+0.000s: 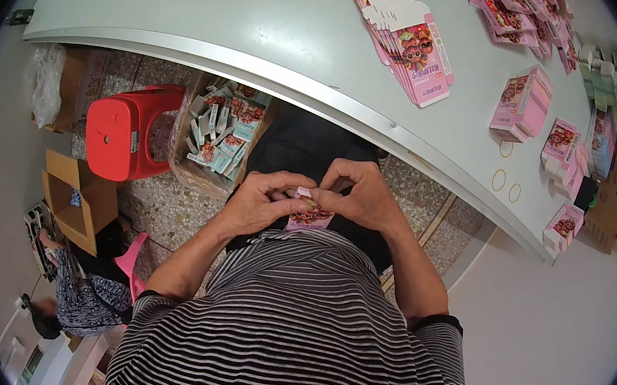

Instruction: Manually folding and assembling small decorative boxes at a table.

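Observation:
Above my lap I hold a small pink printed carton (311,220) in both hands. My left hand (266,201) grips its left side, with thumb and fingers closed near the top end. Bent over the upper right of the carton, my right hand (357,192) pinches at a pale end flap (304,192). The fingers partly cover the flap, so I cannot tell how far it is folded. Beyond my hands, a fanned stack of flat pink cartons (421,65) lies on the table.
The pale table (267,15) has a metal front edge. At its right are a bundled pink carton stack (517,105), rubber bands (499,180) and more cartons. Left of my legs stand a box of small cartons (221,127) and a red stool (113,134). Another person (91,297) sits lower left.

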### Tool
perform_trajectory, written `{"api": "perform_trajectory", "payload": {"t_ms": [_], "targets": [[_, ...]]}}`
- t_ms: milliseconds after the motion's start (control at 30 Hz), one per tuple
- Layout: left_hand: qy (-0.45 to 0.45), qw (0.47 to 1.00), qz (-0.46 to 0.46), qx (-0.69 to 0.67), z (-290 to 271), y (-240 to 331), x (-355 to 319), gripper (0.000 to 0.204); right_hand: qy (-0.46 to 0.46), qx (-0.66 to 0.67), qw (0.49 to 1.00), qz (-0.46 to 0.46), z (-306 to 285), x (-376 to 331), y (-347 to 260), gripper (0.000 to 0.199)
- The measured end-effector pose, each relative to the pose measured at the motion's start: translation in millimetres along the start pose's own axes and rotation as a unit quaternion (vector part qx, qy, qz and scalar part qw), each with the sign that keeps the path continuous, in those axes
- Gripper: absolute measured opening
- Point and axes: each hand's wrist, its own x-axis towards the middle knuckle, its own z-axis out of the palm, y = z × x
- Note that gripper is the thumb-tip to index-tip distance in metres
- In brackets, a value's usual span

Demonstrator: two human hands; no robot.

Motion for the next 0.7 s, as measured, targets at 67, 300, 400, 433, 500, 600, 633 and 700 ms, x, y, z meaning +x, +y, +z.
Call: {"api": "perform_trajectory", "payload": {"t_ms": [67,300,400,433,500,600,633,700], "targets": [[-0.004,1.000,0.006,0.012,-0.2,3.4,0.9,0.031,0.000,-0.054,0.998,0.012,-1.7,-0.2,-4.8,0.017],[-0.020,0.999,0.026,0.041,1.8,9.4,5.8,0.030,-0.040,-0.079,0.996,0.030,-13.9,4.3,-21.9,0.021],[-0.023,0.998,0.037,0.036,3.5,7.8,7.4,0.030,-0.066,-0.108,0.992,0.006,-19.8,8.7,-21.9,0.021],[-0.024,0.998,0.037,0.037,3.9,9.5,8.0,0.030,-0.077,-0.125,0.989,-0.016,-22.1,10.0,-20.7,0.021],[-0.037,0.998,0.028,0.051,4.4,13.9,8.8,0.031,-0.089,-0.141,0.985,-0.039,-24.8,13.2,-22.0,0.021],[-0.043,0.998,0.034,0.040,4.6,8.7,10.8,0.032,-0.118,-0.158,0.980,-0.019,-27.5,17.1,-31.0,0.021],[-0.043,0.998,0.034,0.040,4.3,9.3,11.2,0.032,-0.127,-0.158,0.979,-0.011,-27.9,18.0,-32.1,0.021],[-0.042,0.997,0.028,0.059,3.3,10.5,11.4,0.032,-0.136,-0.157,0.978,-0.004,-27.7,18.9,-31.7,0.022]]}}
